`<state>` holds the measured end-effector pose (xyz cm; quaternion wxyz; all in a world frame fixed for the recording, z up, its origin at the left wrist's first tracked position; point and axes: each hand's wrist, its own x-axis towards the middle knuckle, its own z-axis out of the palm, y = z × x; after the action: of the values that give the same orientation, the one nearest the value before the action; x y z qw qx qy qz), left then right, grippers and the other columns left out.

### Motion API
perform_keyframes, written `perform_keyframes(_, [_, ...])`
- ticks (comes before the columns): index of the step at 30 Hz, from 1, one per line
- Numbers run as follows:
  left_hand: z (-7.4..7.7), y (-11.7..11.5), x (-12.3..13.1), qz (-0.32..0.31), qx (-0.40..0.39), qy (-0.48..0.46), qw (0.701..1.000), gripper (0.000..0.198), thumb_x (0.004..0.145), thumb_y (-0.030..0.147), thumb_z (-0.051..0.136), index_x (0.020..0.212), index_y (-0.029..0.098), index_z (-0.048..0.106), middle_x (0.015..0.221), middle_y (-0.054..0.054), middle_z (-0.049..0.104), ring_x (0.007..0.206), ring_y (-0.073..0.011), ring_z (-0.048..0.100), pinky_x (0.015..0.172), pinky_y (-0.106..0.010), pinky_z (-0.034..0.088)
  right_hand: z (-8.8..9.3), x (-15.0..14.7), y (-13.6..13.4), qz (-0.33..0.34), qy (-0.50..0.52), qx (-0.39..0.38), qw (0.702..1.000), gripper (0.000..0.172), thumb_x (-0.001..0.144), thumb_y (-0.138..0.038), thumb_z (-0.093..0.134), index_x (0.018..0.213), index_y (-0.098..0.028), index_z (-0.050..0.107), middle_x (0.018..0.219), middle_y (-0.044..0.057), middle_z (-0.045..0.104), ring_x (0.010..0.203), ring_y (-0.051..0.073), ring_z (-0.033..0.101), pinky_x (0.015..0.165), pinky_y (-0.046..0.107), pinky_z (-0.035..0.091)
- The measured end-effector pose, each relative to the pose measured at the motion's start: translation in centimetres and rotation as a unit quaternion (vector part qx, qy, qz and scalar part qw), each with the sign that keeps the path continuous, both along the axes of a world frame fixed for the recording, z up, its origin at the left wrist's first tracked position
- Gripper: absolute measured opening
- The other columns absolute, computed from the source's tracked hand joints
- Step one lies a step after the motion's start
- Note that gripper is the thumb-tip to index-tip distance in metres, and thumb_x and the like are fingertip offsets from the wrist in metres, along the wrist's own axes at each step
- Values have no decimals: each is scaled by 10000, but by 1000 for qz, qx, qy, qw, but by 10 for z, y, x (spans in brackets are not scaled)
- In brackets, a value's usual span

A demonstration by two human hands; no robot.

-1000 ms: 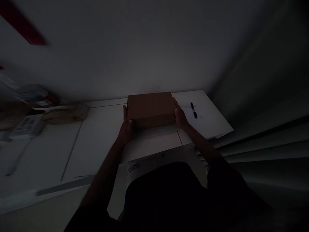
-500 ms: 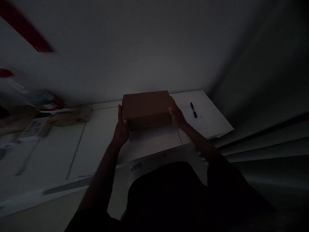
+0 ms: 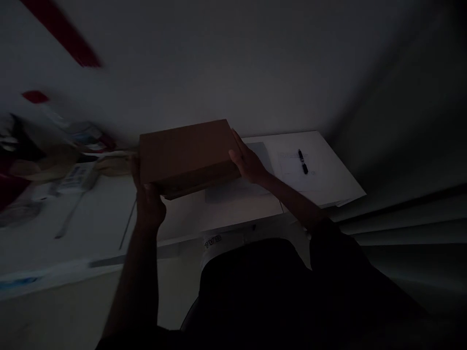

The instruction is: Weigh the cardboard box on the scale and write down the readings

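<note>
A closed brown cardboard box (image 3: 186, 153) is held above the white table (image 3: 233, 214) between my two hands, its left end nearer to me. My left hand (image 3: 149, 201) grips the left end, with the thumb at the front edge and the fingers along the side. Against the right end presses my right hand (image 3: 248, 159), its thumb on the front corner. Beneath and to the right of the box lies a flat grey sheet-like thing (image 3: 261, 153), partly covered by the box and my right hand. The picture is very dark.
Right of the box, a black pen (image 3: 302, 162) lies on a white sheet of paper (image 3: 288, 167) with writing. At the left stand a clear bottle (image 3: 85, 136) and a small white box (image 3: 78, 176), both blurred. A grey curtain (image 3: 408, 214) hangs at the right.
Both hands have carried the cardboard box to the left and raised it, turning it slightly. More of the grey flat thing beneath shows. The view has shifted a little to the left.
</note>
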<state>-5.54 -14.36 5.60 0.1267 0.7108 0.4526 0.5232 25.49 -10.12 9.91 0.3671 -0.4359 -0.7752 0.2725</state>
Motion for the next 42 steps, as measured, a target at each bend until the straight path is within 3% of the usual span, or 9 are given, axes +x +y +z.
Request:
perform_keyframes(8, [-11, -33, -53, 68, -14, -28, 997, 885, 988, 636, 293, 1588, 33, 46, 1700, -195, 87, 1576, -213, 193, 1329, -383, 165, -13, -62, 20, 102, 33, -26, 994, 888, 977, -735, 244, 1665, -240, -21, 1693, 60, 241, 1528, 269, 341, 1260, 498, 333])
perform_keyframes(15, [-20, -65, -77, 136, -46, -73, 987, 937, 966, 685, 327, 1587, 35, 66, 1696, -177, 137, 1554, -207, 253, 1312, -359, 206, -35, -111, 30, 162, 46, -41, 985, 975, 931, -791, 264, 1662, -182, 51, 1690, 84, 246, 1532, 249, 333, 1289, 470, 286])
perform_keyframes(19, [-25, -77, -87, 169, -54, -82, 981, 948, 963, 695, 314, 1585, 19, 80, 1698, -181, 112, 1567, -200, 210, 1316, -336, 166, -41, -131, 28, 187, 39, -53, 980, 967, 933, -778, 272, 1661, -181, 52, 1701, 85, 214, 1544, 251, 310, 1291, 470, 278])
perform_keyframes(27, [-39, -85, -99, 169, -47, -102, 979, 932, 958, 690, 352, 1593, 52, 109, 1702, -160, 128, 1558, -208, 239, 1308, -344, 198, -46, -144, 22, 191, 46, -66, 978, 955, 930, -748, 320, 1654, -166, 100, 1699, 91, 220, 1542, 247, 312, 1298, 463, 267])
perform_keyframes(36, [-50, -83, -91, 181, -73, -128, 972, 992, 911, 759, 376, 1590, 72, 146, 1692, -161, 180, 1547, -267, 266, 1320, -448, 206, -51, -141, 18, 162, 24, -66, 984, 879, 952, -679, 315, 1651, -197, 88, 1685, 79, 260, 1530, 230, 338, 1285, 454, 292])
perform_keyframes(42, [-57, -80, -93, 177, -93, -140, 970, 1013, 889, 781, 396, 1598, 102, 145, 1689, -147, 204, 1545, -274, 272, 1315, -440, 220, -53, -139, 15, 146, 6, -89, 985, 875, 961, -651, 319, 1652, -170, 82, 1666, 103, 301, 1509, 237, 375, 1273, 460, 316])
